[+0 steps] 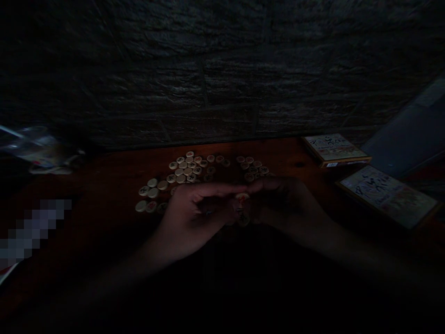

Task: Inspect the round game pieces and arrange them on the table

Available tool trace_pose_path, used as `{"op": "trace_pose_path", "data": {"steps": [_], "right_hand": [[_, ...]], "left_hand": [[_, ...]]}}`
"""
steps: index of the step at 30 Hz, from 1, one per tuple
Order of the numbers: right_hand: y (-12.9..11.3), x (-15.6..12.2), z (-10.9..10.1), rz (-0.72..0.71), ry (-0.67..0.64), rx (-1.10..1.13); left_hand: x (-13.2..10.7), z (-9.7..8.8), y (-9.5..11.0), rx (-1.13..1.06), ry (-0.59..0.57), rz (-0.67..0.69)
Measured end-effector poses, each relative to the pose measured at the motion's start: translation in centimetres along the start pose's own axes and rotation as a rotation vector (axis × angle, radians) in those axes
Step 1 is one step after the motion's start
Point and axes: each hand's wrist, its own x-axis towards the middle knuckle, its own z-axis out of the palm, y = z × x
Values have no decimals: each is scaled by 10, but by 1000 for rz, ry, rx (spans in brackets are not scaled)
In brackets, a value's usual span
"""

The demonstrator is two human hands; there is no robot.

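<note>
In the dim light, my left hand (194, 215) and my right hand (290, 206) meet over the table, fingertips together and thumbs curved in. Between them are a round Chinese chess piece with a red character (243, 198) and, just below it, one with a dark character (243, 218). Both hands look closed around these pieces; shadow hides the exact grip. Beyond my left hand lies a loose cluster of Chinese chess pieces (181, 172), some with characters up and some blank. A smaller group of pieces (256, 164) lies behind my right hand, partly covered by it.
Two flat boxes with brushed lettering, a rear box (335, 147) and a nearer box (387, 195), rest at the right. A clear plastic-looking item (43, 150) stands at the left. Behind the wooden table (114, 181) rises a stone-patterned wall (222, 79). A pixelated patch covers something at lower left.
</note>
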Motion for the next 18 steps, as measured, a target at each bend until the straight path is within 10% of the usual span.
{"op": "trace_pose_path", "data": {"steps": [18], "right_hand": [[-1,-3,1,20,-7,-37]], "left_hand": [[-2,4,0,-73,38,-42]]}}
